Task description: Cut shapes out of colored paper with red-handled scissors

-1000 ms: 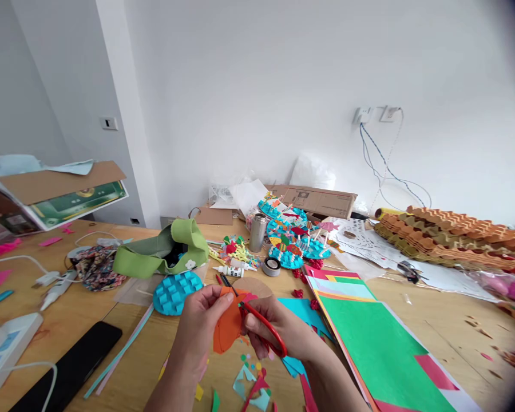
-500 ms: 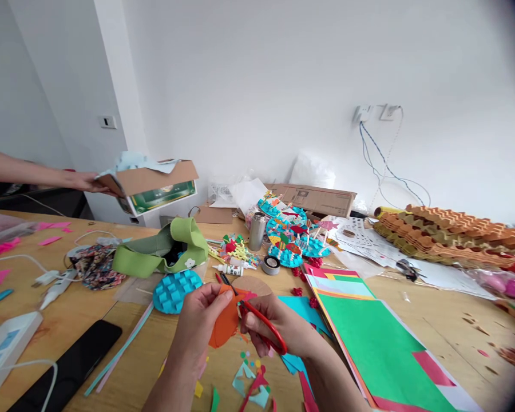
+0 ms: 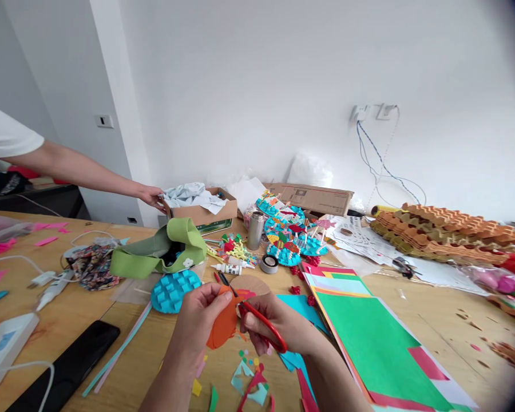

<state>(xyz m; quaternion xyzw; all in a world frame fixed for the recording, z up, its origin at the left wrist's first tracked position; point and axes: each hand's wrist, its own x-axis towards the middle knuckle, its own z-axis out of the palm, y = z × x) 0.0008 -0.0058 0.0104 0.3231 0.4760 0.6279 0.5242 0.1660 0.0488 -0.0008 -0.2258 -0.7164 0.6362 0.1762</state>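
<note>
My left hand [image 3: 199,320] pinches an orange paper piece [image 3: 221,327] above the wooden table [image 3: 416,312]. My right hand [image 3: 278,329] is closed round red-handled scissors [image 3: 262,326], whose blades meet the orange paper's upper edge. Small coloured paper scraps [image 3: 249,380] lie on the table just below both hands. A blue woven paper disc [image 3: 170,289] lies a little to the left of my left hand.
Another person's arm [image 3: 90,171] reaches from the left and touches a cardboard box [image 3: 202,213] at the table's back. Stacked coloured sheets [image 3: 369,337] lie to my right, a black phone [image 3: 66,369] to my left, a green bag [image 3: 157,252] and egg trays [image 3: 446,234] behind.
The other person has carried the cardboard box from the far left across to the table's back middle and set it down. My hands have stayed on the orange paper and scissors.
</note>
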